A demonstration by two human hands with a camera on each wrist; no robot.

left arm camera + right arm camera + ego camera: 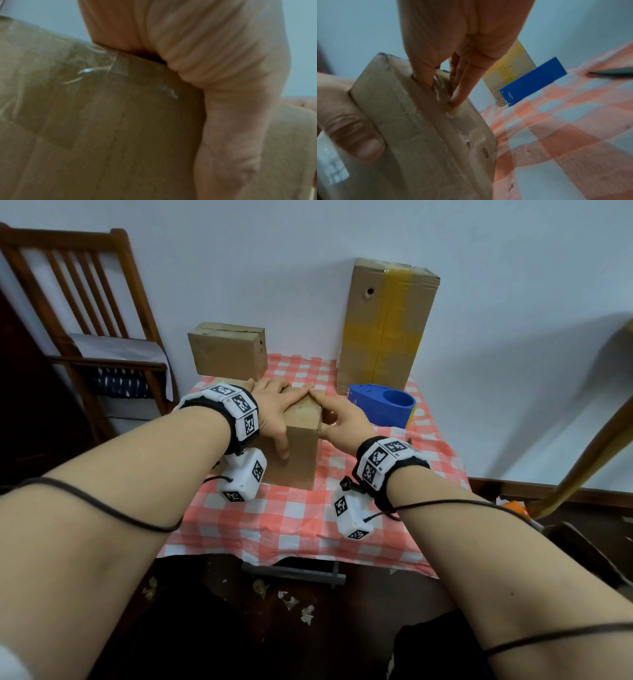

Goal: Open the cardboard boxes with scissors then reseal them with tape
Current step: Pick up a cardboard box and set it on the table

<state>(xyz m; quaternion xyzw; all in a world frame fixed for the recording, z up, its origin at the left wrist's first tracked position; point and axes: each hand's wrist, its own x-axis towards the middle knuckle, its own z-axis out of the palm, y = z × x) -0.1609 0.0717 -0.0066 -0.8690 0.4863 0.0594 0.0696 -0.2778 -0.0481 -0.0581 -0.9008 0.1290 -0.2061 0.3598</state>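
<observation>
Both hands are on the near cardboard box [301, 440] at the front of the checked surface [291, 518]: the left hand [274, 409] lies flat over its top, thumb down the front, while the right hand [339, 419] presses fingertips along the taped side, which looks like smoothing tape. Next probably comes another of the three boxes, the small box [227, 350] or the tall box [383, 326] behind; one blue tape dispenser [383, 405] stands beside it

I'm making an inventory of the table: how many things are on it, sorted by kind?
Cardboard boxes: 3 (near box under the hands, small box at the back, tall box with yellow tape)
Blue tape dispenser: 1
Dark thin object, seen only by the right wrist camera, kind unclear: 1
Total: 5
</observation>
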